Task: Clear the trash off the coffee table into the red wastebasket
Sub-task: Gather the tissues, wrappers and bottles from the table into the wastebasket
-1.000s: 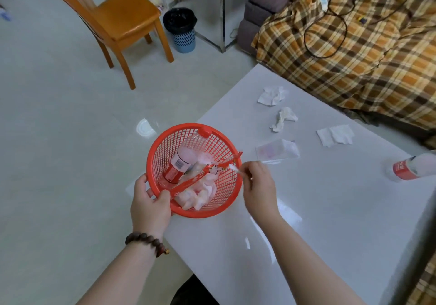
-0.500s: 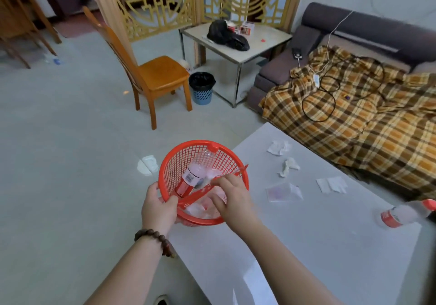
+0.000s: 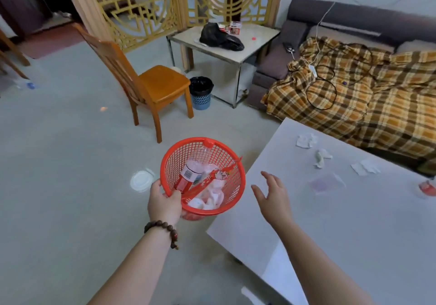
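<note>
Red wastebasket [image 3: 232,188] rim gripped by left hand [image 3: 164,204]; right hand [image 3: 273,195] spread, empty.

- Red plastic mesh wastebasket [image 3: 232,179]: round, tilted, beside the desk's corner; holds a red-labelled bottle, red wrapper and white tissues.
- White glossy desk [image 3: 354,229]: carries crumpled white tissues [image 3: 306,140], a clear plastic wrapper [image 3: 326,182].

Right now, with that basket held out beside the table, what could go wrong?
The left hand grips the red wastebasket by its rim alone, off the coffee table; it could tip and spill. The long red wrapper leans up to the rim and might slide out. The bottle lies on its side near the table's far edge, so a nudge from the open right hand might roll it off.
</note>
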